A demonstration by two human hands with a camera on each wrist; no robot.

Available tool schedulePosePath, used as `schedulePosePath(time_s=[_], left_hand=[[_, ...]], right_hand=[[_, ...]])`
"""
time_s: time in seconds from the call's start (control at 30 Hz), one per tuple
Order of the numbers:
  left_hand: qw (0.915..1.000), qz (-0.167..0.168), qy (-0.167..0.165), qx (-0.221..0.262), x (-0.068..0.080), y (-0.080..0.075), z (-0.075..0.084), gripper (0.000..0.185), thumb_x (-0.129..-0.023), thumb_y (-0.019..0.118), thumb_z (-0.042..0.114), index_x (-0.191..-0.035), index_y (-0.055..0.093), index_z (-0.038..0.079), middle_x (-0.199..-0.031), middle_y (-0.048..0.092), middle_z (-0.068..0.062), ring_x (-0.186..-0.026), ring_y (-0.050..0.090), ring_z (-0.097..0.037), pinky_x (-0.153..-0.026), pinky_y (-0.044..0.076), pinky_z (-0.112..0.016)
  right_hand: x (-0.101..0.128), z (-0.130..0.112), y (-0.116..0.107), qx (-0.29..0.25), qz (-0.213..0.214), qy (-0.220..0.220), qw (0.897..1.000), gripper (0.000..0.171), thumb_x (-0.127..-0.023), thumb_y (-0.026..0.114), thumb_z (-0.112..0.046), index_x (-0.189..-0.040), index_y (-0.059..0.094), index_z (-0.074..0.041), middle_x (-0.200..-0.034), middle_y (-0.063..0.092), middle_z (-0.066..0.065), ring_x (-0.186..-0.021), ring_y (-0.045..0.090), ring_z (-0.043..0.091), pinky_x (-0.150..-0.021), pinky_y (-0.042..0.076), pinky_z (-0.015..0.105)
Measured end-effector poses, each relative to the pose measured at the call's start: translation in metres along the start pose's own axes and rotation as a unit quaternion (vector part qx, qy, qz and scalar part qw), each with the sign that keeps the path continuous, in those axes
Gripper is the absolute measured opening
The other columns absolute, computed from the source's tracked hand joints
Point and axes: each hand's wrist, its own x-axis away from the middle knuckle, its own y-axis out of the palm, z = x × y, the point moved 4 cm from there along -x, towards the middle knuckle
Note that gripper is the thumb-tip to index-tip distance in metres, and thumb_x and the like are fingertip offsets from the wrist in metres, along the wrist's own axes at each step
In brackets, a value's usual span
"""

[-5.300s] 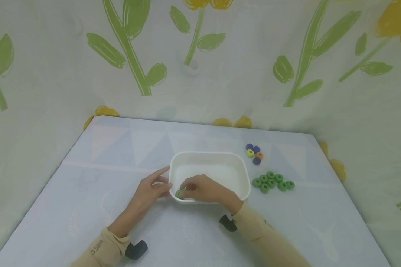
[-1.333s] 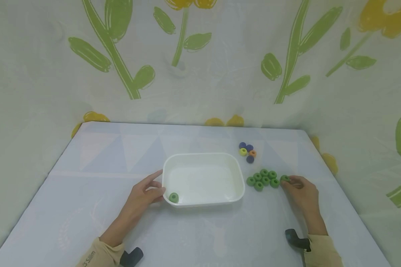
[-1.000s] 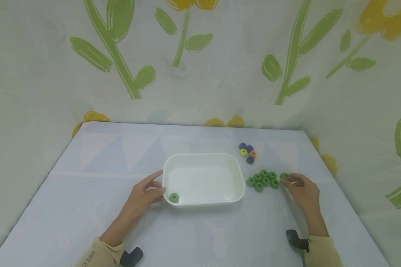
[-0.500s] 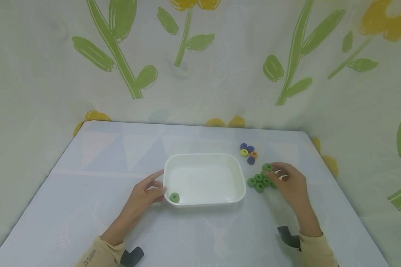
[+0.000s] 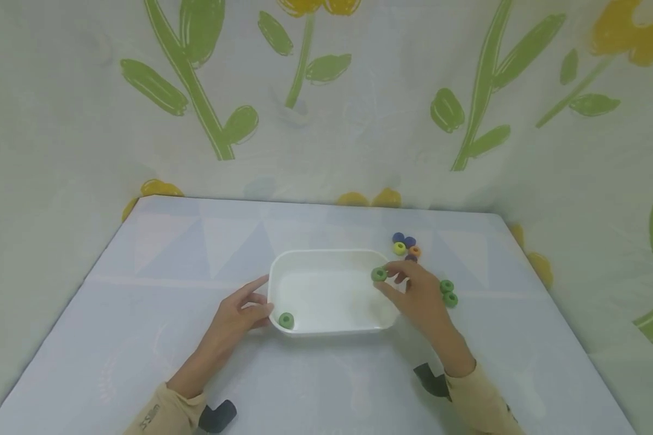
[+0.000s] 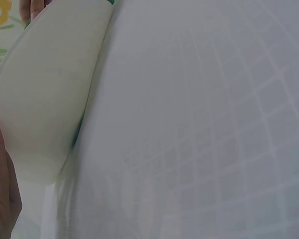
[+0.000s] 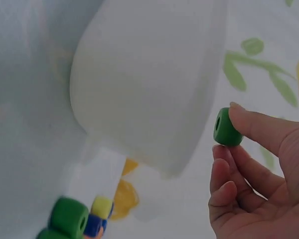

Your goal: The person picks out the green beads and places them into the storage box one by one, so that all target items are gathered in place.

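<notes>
A white rectangular tray (image 5: 332, 302) stands mid-table with one green bead (image 5: 286, 325) in its front left corner. Thumb and extended fingers of my left hand (image 5: 231, 323) rest against the tray's left side, its thumb laid along the outer wall in the left wrist view. Over the tray's right end, my right hand (image 5: 421, 299) pinches another green bead (image 7: 229, 130) between thumb and forefinger, its other fingers loosely curled. More green beads (image 5: 450, 300) lie on the table to the right, partly hidden behind that hand.
Behind the green beads lies a small cluster with blue beads (image 5: 398, 237), a yellow bead (image 5: 399, 248) and an orange bead (image 5: 415, 251). The pale table (image 5: 168, 302) ends at a flower-printed curtain (image 5: 370, 133). A black curved piece sits by each sleeve.
Earlier my right hand was inside the tray at the front left bead, then at the green beads. It has since carried one green bead left over the tray. My left hand stays at the tray.
</notes>
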Motion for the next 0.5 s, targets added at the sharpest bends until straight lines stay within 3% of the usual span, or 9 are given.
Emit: schedulePosePath(time_s=[0.23, 0.5], left_hand=[[1.0, 0.0, -0.001, -0.001, 0.001, 0.0, 0.001, 0.061, -0.092, 0.066, 0.012, -0.15, 0.047, 0.018, -0.108, 0.056, -0.009, -0.088, 0.065, -0.012, -0.088, 0.064, -0.03], [1.0, 0.001, 0.002, -0.009, -0.001, 0.001, 0.001, 0.061, -0.092, 0.065, 0.012, -0.15, 0.047, 0.019, -0.109, 0.056, -0.01, -0.09, 0.066, -0.014, -0.088, 0.064, -0.03]], right_hand=[[-0.002, -0.011, 0.037, 0.006, -0.123, 0.0, 0.992, 0.025, -0.084, 0.081, -0.019, -0.106, 0.071, -0.015, -0.096, 0.071, 0.001, -0.088, 0.06, 0.014, -0.073, 0.052, 0.023], [-0.006, -0.021, 0.069, 0.018, -0.278, 0.011, 0.96, 0.019, -0.083, 0.079, -0.014, -0.101, 0.073, -0.017, -0.093, 0.068, -0.005, -0.088, 0.058, 0.012, -0.08, 0.053, 0.029]])
